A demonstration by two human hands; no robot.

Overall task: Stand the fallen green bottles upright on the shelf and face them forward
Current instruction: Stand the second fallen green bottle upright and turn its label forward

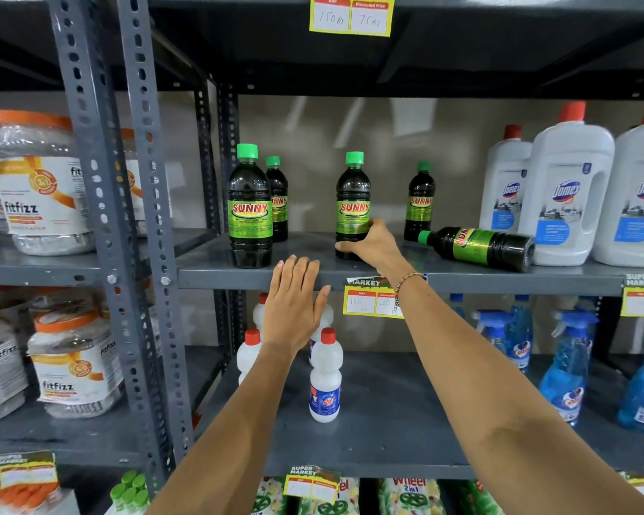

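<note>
Several dark bottles with green caps and green "SUNNY" labels stand on the grey shelf [443,278]. One upright bottle [250,206] is at the front left with a second [277,198] behind it. My right hand [372,247] is wrapped around the base of the middle upright bottle [353,202], label facing me. A further bottle [419,200] stands at the back right. One bottle [478,247] lies on its side, cap pointing left. My left hand [294,302] rests flat, fingers together, against the shelf's front edge, holding nothing.
Large white Domex bottles [566,187] with red caps stand right of the fallen bottle. A price tag [372,301] hangs on the shelf edge. Below are small white bottles [324,381] and blue spray bottles [569,362]. Fitfizz jars [41,187] fill the left rack behind perforated steel uprights [142,217].
</note>
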